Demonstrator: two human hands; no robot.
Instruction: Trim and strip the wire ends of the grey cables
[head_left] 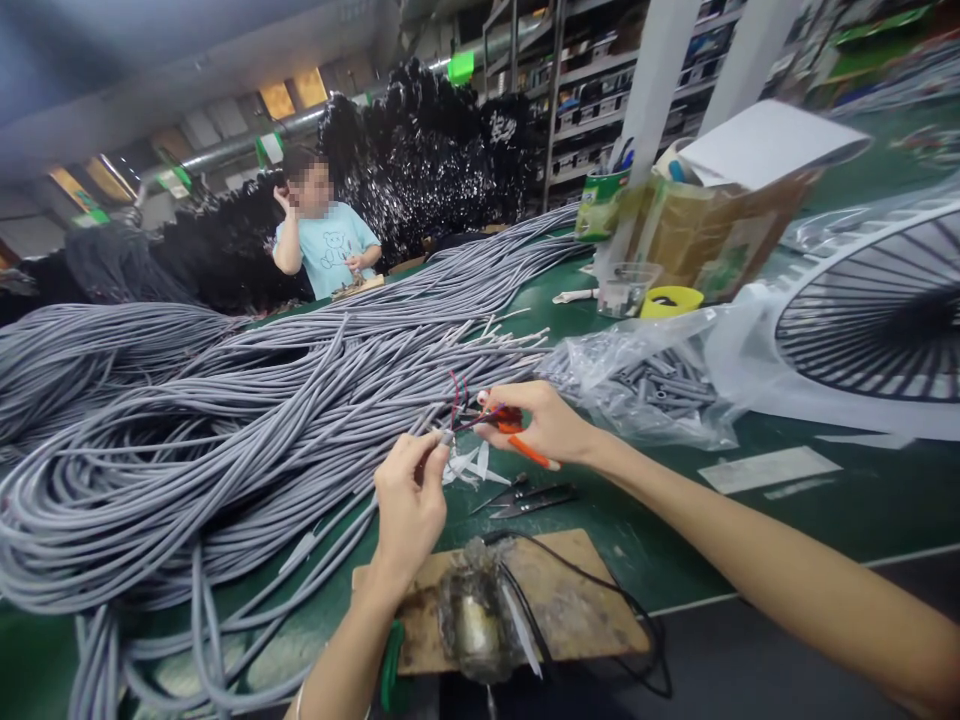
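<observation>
Grey cable [439,440]: end pinched in left hand [409,500], lying leftward.
Right hand [544,420]: gripping orange cutters [517,432] at its wires [465,410].

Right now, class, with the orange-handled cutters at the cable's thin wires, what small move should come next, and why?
Probably close the orange-handled cutters in the right hand on the thin red wires: the left hand already pinches the grey cable's end, with the blades at the wires.

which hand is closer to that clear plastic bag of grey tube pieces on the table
Right. The right hand, holding orange-handled cutters, is just beside the bag's near edge. The left hand pinches a grey cable end farther away, nearer the wooden board.
</observation>
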